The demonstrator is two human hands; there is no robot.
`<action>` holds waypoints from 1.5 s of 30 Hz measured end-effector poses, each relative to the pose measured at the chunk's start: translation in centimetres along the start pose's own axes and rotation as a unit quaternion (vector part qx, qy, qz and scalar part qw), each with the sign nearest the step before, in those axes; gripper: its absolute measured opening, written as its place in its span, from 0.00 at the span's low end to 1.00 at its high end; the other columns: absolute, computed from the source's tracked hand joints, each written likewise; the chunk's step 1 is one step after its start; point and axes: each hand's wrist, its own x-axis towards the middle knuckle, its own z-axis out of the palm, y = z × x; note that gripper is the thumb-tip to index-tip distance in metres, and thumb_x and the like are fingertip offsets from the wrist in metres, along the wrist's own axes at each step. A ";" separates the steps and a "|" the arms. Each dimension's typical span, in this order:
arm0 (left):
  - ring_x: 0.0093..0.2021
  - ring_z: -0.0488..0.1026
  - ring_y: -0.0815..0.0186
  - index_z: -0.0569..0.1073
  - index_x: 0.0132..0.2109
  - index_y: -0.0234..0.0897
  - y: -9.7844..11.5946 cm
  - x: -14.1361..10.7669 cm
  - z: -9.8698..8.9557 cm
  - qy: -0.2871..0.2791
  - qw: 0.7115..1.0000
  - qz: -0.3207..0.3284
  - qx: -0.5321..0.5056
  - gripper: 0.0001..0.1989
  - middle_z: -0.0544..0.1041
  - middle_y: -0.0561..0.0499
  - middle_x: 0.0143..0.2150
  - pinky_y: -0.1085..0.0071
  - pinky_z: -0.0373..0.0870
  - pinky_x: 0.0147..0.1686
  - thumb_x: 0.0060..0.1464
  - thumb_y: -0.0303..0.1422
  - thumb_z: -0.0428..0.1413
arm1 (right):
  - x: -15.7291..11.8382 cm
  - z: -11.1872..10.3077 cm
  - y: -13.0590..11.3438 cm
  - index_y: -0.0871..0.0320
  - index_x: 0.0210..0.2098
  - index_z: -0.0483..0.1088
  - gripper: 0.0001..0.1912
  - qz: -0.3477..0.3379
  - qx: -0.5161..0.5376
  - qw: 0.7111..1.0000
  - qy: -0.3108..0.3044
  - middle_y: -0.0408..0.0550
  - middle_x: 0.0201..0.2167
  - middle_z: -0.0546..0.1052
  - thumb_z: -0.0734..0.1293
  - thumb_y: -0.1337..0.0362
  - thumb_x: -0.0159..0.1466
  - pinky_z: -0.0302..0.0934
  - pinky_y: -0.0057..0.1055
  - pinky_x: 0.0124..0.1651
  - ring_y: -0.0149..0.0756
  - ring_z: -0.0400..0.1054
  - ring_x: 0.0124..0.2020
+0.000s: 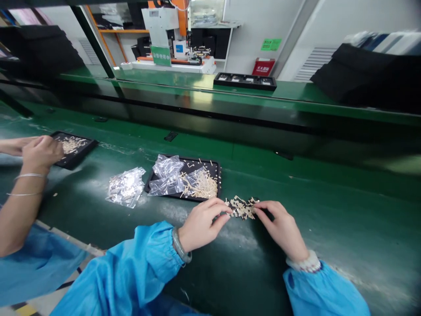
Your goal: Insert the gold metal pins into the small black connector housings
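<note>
A small heap of flat, bent cream-and-dark parts (242,208) lies on the green tabletop between my hands. At its left edge, my left hand (204,223) has thumb and forefinger drawn together in a pinch. My right hand (280,226) pinches at the heap's right edge. Whatever either set of fingertips holds is too small to make out. Just beyond my left hand is a black tray (218,169), with loose cream strips (204,184) on its right side and clear plastic bags (167,169) on its left.
More clear bags with small parts (126,186) lie left of the tray. At far left a co-worker's hand (42,153) is over another black tray (74,160). A raised green shelf (194,81) runs along the back, carrying a black tray of parts (245,81) and a white-and-orange machine (161,26).
</note>
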 end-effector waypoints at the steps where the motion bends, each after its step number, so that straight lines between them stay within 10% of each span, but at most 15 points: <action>1: 0.43 0.69 0.66 0.71 0.43 0.38 0.0 0.0 0.0 -0.003 1.000 -0.001 -0.004 0.09 0.72 0.49 0.43 0.70 0.65 0.46 0.58 0.30 0.48 | 0.3 0.3 -0.2 0.55 0.36 0.70 0.10 -0.009 -0.012 1.000 -0.003 0.51 0.35 0.75 0.60 0.58 0.62 0.59 0.40 0.45 0.43 0.66 0.41; 8: 0.43 0.69 0.67 0.71 0.43 0.38 -0.1 0.0 0.1 0.004 1.000 0.001 -0.018 0.09 0.71 0.49 0.42 0.71 0.65 0.46 0.58 0.29 0.48 | 1.2 1.6 -1.6 0.54 0.34 0.72 0.08 -0.044 -0.140 0.989 -0.034 0.48 0.36 0.75 0.63 0.60 0.61 0.54 0.39 0.41 0.44 0.64 0.42; 45: 0.43 0.70 0.68 0.72 0.43 0.38 -0.5 -0.1 0.7 -0.019 1.000 0.005 0.015 0.10 0.72 0.50 0.43 0.72 0.66 0.46 0.59 0.31 0.48 | 0.2 0.0 0.6 0.56 0.34 0.66 0.11 -0.058 -0.119 0.990 -0.040 0.52 0.36 0.72 0.55 0.60 0.65 0.59 0.41 0.44 0.43 0.64 0.39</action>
